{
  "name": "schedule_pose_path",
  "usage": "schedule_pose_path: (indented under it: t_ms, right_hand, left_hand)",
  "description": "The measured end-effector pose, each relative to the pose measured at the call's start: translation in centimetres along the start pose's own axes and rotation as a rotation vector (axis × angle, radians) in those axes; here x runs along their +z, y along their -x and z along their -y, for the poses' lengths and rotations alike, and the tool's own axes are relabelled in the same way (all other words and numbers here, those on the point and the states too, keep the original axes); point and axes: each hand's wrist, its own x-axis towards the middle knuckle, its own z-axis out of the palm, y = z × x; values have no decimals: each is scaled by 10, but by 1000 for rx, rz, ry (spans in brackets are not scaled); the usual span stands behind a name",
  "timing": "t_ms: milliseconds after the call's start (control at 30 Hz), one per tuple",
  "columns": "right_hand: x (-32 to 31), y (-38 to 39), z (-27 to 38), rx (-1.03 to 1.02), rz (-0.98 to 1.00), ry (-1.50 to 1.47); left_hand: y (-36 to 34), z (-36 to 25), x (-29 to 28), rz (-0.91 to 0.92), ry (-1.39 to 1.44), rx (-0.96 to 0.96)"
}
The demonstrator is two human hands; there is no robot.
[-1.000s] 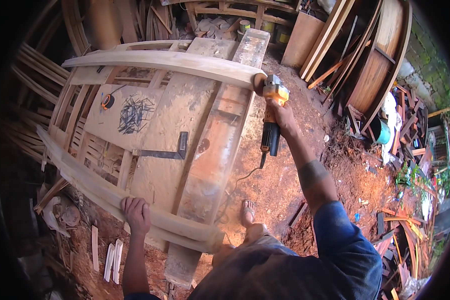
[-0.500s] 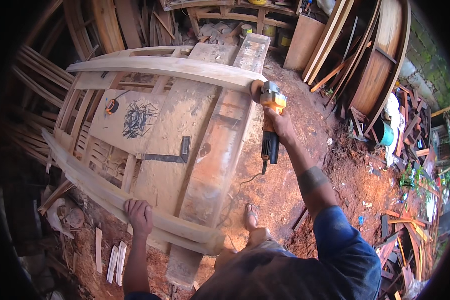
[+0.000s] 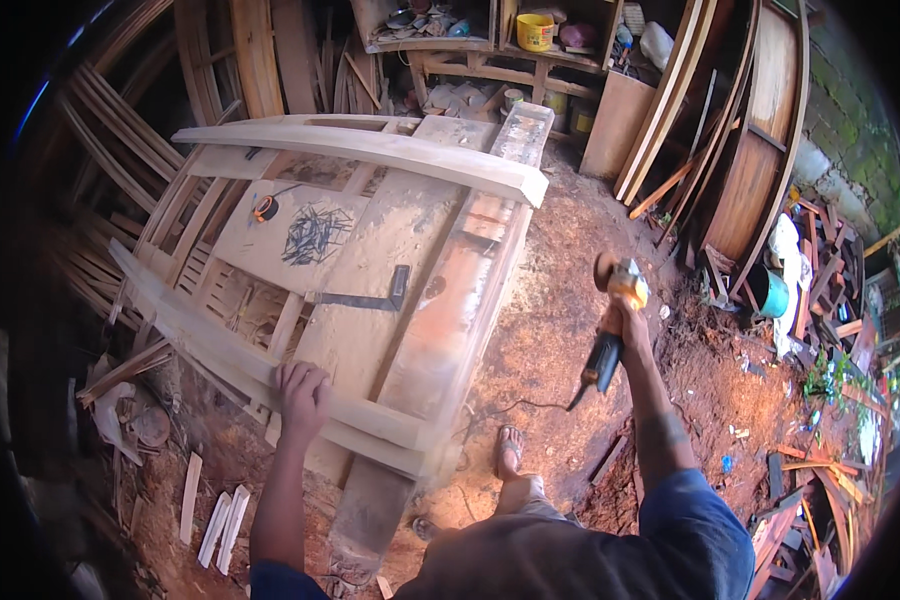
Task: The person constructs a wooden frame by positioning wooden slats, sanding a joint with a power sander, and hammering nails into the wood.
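Note:
My right hand (image 3: pixel 633 325) is closed around an angle grinder (image 3: pixel 602 362) with a yellow-grey head and black body. The tool hangs over the dirt floor, right of the workbench (image 3: pixel 440 330) and apart from the wood. Its brown disc (image 3: pixel 604 270) points away from me, and a cord trails from its rear end. My left hand (image 3: pixel 303 397) has its fingers curled over the near curved wooden beam (image 3: pixel 210 335). A second pale curved beam (image 3: pixel 370 150) lies along the bench's far side, its squared end at the right.
On the bench lie a carpenter's square (image 3: pixel 365 301), a heap of dark nails (image 3: pixel 316 233) and an orange-black roll (image 3: pixel 265 208). Scrap wood (image 3: pixel 820 470) piles up at right. Boards lean behind, beside a shelf with a yellow tub (image 3: pixel 535 32). Wood strips (image 3: pixel 224 528) lie at lower left.
My right hand has drawn the grinder off the far beam's end, toward the right and nearer to me. My left hand stays on the near beam. The view has shifted slightly.

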Motion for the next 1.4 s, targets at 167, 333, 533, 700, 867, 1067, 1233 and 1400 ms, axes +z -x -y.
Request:
schedule_pose_path:
  t_ms: [167, 333, 533, 700, 867, 1067, 1233, 1400]
  right_hand:
    - [-12, 225, 2, 44, 45, 2]
    - [42, 395, -20, -39, 16, 73]
    - [120, 527, -40, -180, 172, 98]
    - [203, 587, -52, -189, 420, 248]
    - [267, 589, -92, -132, 753, 187]
    - [324, 604, -136, 42, 1058, 174]
    - [345, 607, -159, 128, 1189, 339]
    - [386, 650, -203, 192, 1417, 377]
  left_hand:
    - [34, -118, -37, -127, 373, 314]
    - [167, -256, -34, 154, 512, 757]
    - [288, -249, -88, -138, 287, 586]
    - [338, -200, -155, -171, 19, 494]
    - [368, -169, -191, -41, -178, 265]
    - [396, -156, -203, -31, -92, -43]
    - [407, -157, -224, -147, 428, -648]
    - [459, -73, -166, -213, 1537, -1134]
